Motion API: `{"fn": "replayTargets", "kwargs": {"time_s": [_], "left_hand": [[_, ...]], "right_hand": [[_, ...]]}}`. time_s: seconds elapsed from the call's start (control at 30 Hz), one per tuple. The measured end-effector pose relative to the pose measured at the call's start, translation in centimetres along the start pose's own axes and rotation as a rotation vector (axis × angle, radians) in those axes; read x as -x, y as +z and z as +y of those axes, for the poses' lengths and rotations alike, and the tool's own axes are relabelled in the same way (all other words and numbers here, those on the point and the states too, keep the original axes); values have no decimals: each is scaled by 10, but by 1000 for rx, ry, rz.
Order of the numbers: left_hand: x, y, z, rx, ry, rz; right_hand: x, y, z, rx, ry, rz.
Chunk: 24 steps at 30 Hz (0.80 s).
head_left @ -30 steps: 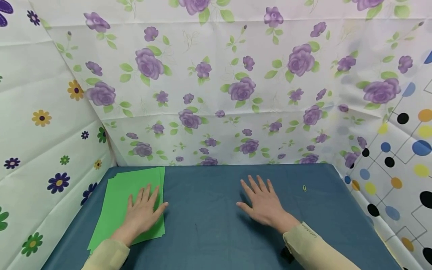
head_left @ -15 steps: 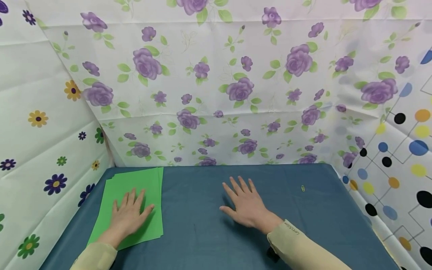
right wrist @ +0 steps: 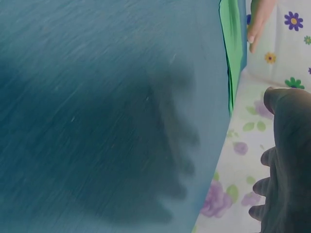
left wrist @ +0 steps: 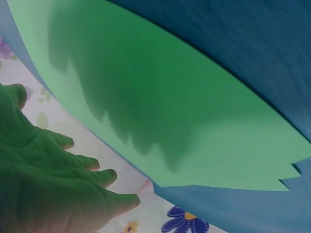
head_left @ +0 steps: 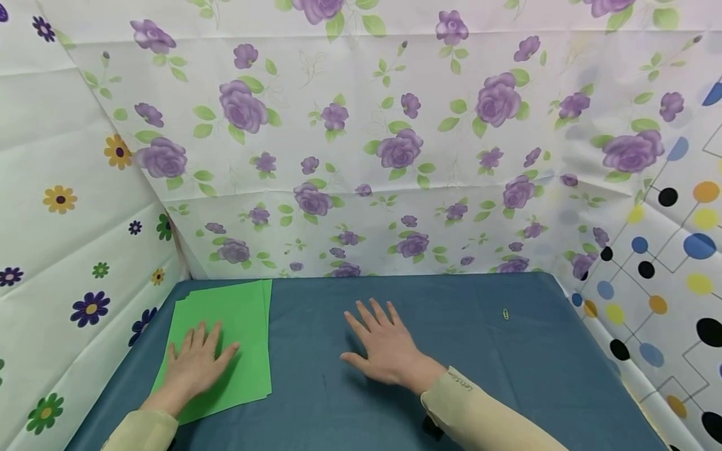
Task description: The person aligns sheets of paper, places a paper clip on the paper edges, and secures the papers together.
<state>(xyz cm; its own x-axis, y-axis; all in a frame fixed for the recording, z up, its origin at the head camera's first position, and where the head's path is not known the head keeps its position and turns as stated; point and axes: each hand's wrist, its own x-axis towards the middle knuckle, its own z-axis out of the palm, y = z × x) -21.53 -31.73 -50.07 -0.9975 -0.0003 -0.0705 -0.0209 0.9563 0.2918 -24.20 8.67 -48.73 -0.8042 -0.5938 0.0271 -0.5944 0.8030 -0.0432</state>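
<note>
A stack of bright green paper sheets (head_left: 239, 338) lies on the left of the blue-covered table, its edges slightly fanned. Above it hovers my left hand (head_left: 194, 366), palm down with fingers spread; in the left wrist view that hand (left wrist: 53, 179) stands apart from the paper (left wrist: 233, 145) and casts a shadow on it. Over the middle of the table my right hand (head_left: 386, 347) is held with straight, spread fingers and nothing in it. The right wrist view shows this hand (right wrist: 291, 160) raised off the cloth, its shadow below. A small yellow paper clip (head_left: 506, 314) lies at the right.
Blue cloth (head_left: 316, 413) covers the table. A purple-flowered sheet (head_left: 338, 156) hangs along the back edge. On the left stands a daisy-print sheet (head_left: 34, 238), and on the right a sheet with coloured dots (head_left: 677, 282).
Both hands have moved left: the left hand further over the green paper, the right hand away from the paper clip toward the table's middle. Paper and clip lie where they were.
</note>
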Motion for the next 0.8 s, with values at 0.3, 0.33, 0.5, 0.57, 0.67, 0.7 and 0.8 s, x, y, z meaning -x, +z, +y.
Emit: {"fn": "replayTargets", "kwargs": {"time_s": [0.3,0.33,0.5,0.57,0.67,0.7,0.8], "left_hand": [[2,-7,-19,42,-71,-91],[1,-8,-21,44,-81,-104],[1,-14,-31,79,-113,-156],[1,-17,-34,99,-124,-170],[1,-22,-38,110,-130,-178],[1,-23,-39,108,-125,-176],[2,-28,-42,112,-116,-177]], "right_hand": [[-9,2,-21,2,-47,-17],[-10,2,-23,-2,-52,-20],[-15,4,-35,-20,-77,-32],[-17,4,-40,-20,-86,-34],[-20,4,-48,-29,-100,-41],[-22,4,-51,-34,-104,-45],[-24,3,-59,-52,-118,-58]]}}
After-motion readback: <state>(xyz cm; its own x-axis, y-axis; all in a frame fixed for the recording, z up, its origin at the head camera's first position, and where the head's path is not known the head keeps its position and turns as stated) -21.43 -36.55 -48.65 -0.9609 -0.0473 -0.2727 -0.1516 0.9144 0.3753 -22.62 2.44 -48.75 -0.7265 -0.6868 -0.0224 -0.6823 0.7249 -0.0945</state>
